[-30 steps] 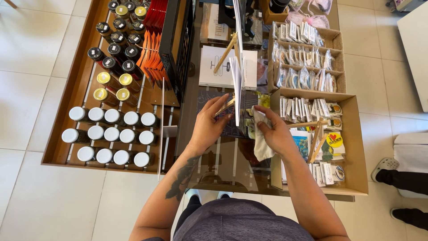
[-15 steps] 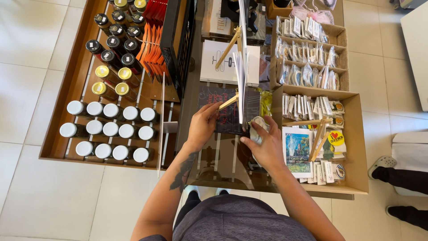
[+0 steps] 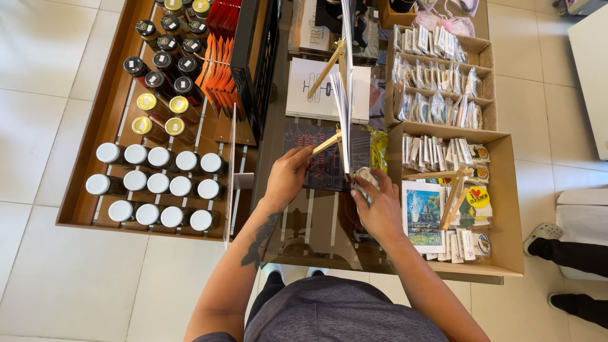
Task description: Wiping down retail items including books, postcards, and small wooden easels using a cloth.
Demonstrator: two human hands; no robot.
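My left hand (image 3: 288, 178) pinches the lower front leg of a wooden stand (image 3: 326, 144) that holds a white book (image 3: 345, 95) upright, seen edge-on. A dark booklet with red print (image 3: 320, 166) lies flat under the stand, just beside my left fingers. My right hand (image 3: 380, 206) is closed on a crumpled white cloth (image 3: 365, 178), pressed against the foot of the upright book, over the brown glass tabletop (image 3: 304, 234).
A wooden tray at the left holds white-lidded jars (image 3: 158, 183), yellow-lidded jars (image 3: 161, 114) and dark bottles (image 3: 161, 57), with orange packets (image 3: 215, 60) behind. Cardboard boxes (image 3: 506, 209) at the right hold small packets, cards and magnets. Another person's shoes (image 3: 544, 231) are at the right edge.
My right hand has moved with the cloth from the right side of the stand in to the foot of the upright book. My left hand has stayed at the stand's leg.
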